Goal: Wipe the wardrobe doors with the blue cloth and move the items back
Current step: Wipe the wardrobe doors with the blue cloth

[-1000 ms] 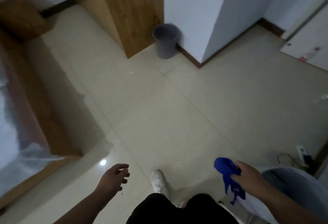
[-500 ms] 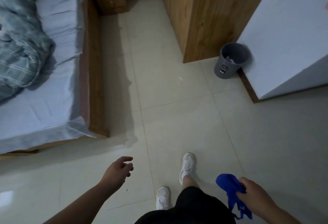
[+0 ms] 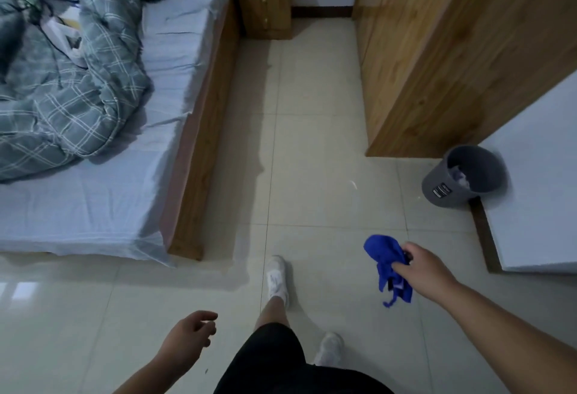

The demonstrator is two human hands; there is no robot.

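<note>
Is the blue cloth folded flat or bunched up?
Bunched: the blue cloth hangs crumpled from the right hand, loose ends dangling.

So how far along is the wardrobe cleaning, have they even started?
Nothing looks done yet. The right hand grips the bunched blue cloth, the left hand is empty and open, and the person stands on the floor short of the wardrobe, touching none of it. Wiping the doors is left, then moving items back; which items, I cannot tell.

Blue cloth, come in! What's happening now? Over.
Right hand gripping blue cloth. Left hand empty, open. Wardrobe ahead, unwiped. Floor path clear; bin off right.
</note>
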